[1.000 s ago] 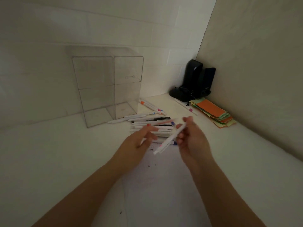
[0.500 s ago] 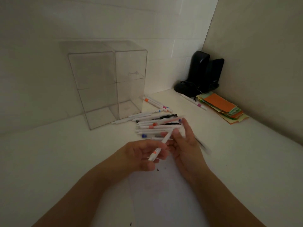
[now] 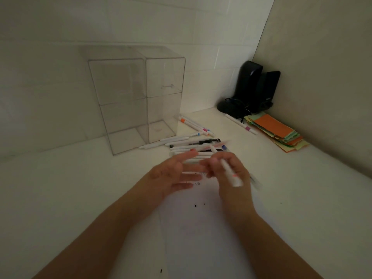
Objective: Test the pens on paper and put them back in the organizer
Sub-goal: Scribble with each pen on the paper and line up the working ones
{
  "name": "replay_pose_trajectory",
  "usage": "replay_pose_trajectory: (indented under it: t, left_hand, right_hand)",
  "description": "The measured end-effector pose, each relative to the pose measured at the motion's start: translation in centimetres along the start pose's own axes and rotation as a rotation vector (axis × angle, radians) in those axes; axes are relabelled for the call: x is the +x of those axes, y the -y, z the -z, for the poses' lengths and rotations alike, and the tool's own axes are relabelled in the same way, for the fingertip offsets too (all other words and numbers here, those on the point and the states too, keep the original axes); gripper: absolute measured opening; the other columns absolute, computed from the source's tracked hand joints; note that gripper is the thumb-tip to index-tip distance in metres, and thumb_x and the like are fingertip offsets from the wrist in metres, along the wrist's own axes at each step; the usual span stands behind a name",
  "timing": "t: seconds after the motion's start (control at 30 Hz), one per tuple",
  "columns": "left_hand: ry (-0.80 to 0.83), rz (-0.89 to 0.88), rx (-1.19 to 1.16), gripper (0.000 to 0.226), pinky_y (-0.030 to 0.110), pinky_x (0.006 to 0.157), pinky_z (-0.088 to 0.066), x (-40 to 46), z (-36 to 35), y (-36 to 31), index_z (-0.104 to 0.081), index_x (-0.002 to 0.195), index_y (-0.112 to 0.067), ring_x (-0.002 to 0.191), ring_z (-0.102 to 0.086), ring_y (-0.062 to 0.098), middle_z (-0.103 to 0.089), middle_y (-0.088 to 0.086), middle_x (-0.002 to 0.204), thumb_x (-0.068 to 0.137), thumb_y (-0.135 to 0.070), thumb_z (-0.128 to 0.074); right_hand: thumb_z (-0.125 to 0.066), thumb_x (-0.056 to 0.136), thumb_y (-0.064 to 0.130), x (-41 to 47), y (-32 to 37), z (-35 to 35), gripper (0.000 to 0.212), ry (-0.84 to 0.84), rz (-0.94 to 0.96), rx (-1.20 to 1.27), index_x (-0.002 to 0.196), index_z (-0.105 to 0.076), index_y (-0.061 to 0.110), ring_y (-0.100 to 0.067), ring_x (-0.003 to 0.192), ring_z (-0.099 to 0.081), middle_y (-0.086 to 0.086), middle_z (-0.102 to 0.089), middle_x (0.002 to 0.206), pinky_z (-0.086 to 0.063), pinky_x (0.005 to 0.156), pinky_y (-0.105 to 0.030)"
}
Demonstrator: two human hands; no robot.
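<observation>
Now | right hand [image 3: 231, 174] apparently grips blurred pen [image 3: 229, 170] | left hand [image 3: 173, 174] fingers spread | over paper [image 3: 201, 228] edge

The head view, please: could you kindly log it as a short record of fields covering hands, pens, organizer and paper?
right hand: grips a white pen, blurred by motion
left hand: fingers straight, holds nothing
loose pens: a pile lying on the desk beyond the hands
organizer: clear acrylic, upright, no pens visible inside
paper: white sheet under the hands, a few small dark marks
colored paper stack: right, beside the wall
black device: back corner
</observation>
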State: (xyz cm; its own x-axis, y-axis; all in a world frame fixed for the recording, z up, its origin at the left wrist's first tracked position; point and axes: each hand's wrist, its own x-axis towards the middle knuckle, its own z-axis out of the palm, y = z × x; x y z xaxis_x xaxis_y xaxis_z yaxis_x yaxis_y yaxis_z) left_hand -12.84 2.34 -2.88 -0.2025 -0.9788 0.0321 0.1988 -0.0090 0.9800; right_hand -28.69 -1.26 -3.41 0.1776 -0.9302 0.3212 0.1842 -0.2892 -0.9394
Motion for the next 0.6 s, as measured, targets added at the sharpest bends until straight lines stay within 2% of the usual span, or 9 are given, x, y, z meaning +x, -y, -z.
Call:
replay_pose_trajectory:
  t: [0.07, 0.1, 0.17, 0.27, 0.33, 0.4, 0.47, 0.53, 0.6]
  left_hand:
    - [-0.235, -0.126, 0.338, 0.011, 0.009, 0.066, -0.045, -0.4, 0.5, 0.1, -0.065, 0.096, -0.023, 0.072, -0.063, -0.001, -0.070, -0.013, 0.075, 0.088, -0.023, -0.057]
    - [-0.310, -0.156, 0.487, 0.014, 0.005, 0.062, -0.041, -0.6, 0.8, 0.5, -0.065, 0.086, -0.025, 0.066, -0.060, -0.004, -0.068, -0.016, 0.068, 0.089, -0.014, -0.056]
    - [-0.334, -0.154, 0.693, 0.020, 0.002, 0.061, -0.037, -0.7, 0.9, 1.0, -0.064, 0.078, -0.030, 0.065, -0.057, -0.006, -0.065, -0.018, 0.065, 0.085, -0.012, -0.060]
    - [-0.274, -0.115, 0.944, 0.019, 0.000, 0.070, -0.034, -0.5, 0.9, 1.2, -0.066, 0.091, -0.032, 0.080, -0.055, 0.000, -0.060, -0.016, 0.085, 0.082, -0.015, -0.064]
    - [-0.209, -0.112, 1.042, 0.024, -0.001, 0.075, -0.030, -0.2, 1.0, 1.3, -0.065, 0.103, -0.028, 0.090, -0.049, 0.004, -0.055, -0.015, 0.092, 0.082, -0.016, -0.064]
    - [-0.180, -0.123, 1.060, 0.028, -0.001, 0.077, -0.027, -0.2, 1.0, 1.2, -0.064, 0.107, -0.028, 0.094, -0.046, 0.003, -0.053, -0.016, 0.095, 0.082, -0.016, -0.064]
    - [-0.170, -0.123, 1.046, 0.029, -0.002, 0.077, -0.028, -0.2, 0.9, 1.1, -0.063, 0.109, -0.030, 0.094, -0.045, 0.002, -0.052, -0.015, 0.095, 0.083, -0.015, -0.063]
    - [-0.159, -0.120, 1.037, 0.030, -0.005, 0.075, -0.028, -0.3, 0.9, 1.0, -0.064, 0.109, -0.030, 0.091, -0.044, 0.000, -0.052, -0.015, 0.093, 0.083, -0.014, -0.063]
    - [-0.149, -0.122, 1.034, 0.031, -0.004, 0.075, -0.028, -0.3, 0.9, 0.9, -0.064, 0.109, -0.031, 0.090, -0.044, 0.000, -0.053, -0.012, 0.094, 0.083, -0.015, -0.063]
  right_hand:
    - [-0.046, 0.095, 0.025, 0.4, 0.6, 0.6, 0.037, -0.132, -0.159, 0.144, 0.063, -0.063, 0.018, -0.016, 0.048, -0.048, -0.006, -0.057, 0.053, -0.042, 0.052, -0.022]
    - [-0.040, 0.096, 0.030, 0.7, 0.9, 1.0, 0.045, -0.172, -0.274, 0.255, 0.060, -0.065, 0.018, -0.015, 0.042, -0.043, -0.007, -0.051, 0.046, -0.038, 0.047, -0.023]
    - [-0.036, 0.096, 0.030, 1.1, 1.5, 1.5, 0.049, -0.163, -0.441, 0.411, 0.067, -0.072, 0.014, -0.015, 0.038, -0.044, -0.008, -0.053, 0.044, -0.038, 0.043, -0.023]
    - [-0.043, 0.093, 0.027, 1.2, 1.6, 1.9, 0.046, -0.131, -0.512, 0.346, 0.058, -0.068, 0.011, -0.014, 0.038, -0.047, -0.007, -0.055, 0.044, -0.039, 0.040, -0.021]
    - [-0.044, 0.093, 0.025, 1.2, 2.0, 2.4, 0.044, -0.152, -0.526, 0.238, 0.056, -0.063, 0.011, -0.012, 0.034, -0.037, -0.004, -0.045, 0.039, -0.032, 0.040, -0.022]
    - [-0.039, 0.092, 0.023, 1.3, 2.8, 2.9, 0.039, -0.063, -0.543, 0.191, 0.068, -0.064, 0.007, -0.013, 0.038, -0.040, -0.007, -0.054, 0.045, -0.034, 0.042, -0.024]
    - [-0.042, 0.092, 0.023, 1.5, 3.5, 3.3, 0.037, 0.008, -0.535, 0.093, 0.065, -0.063, 0.009, -0.013, 0.041, -0.039, -0.006, -0.054, 0.047, -0.034, 0.041, -0.022]
    - [-0.049, 0.092, 0.022, 1.7, 3.6, 3.5, 0.037, 0.045, -0.492, -0.094, 0.058, -0.059, 0.012, -0.012, 0.040, -0.032, -0.001, -0.045, 0.042, -0.027, 0.040, -0.021]
    - [-0.054, 0.090, 0.014, 2.0, 3.4, 3.0, 0.025, 0.151, -0.450, -0.238, 0.066, -0.059, 0.010, -0.011, 0.042, -0.036, 0.000, -0.049, 0.045, -0.030, 0.041, -0.020]
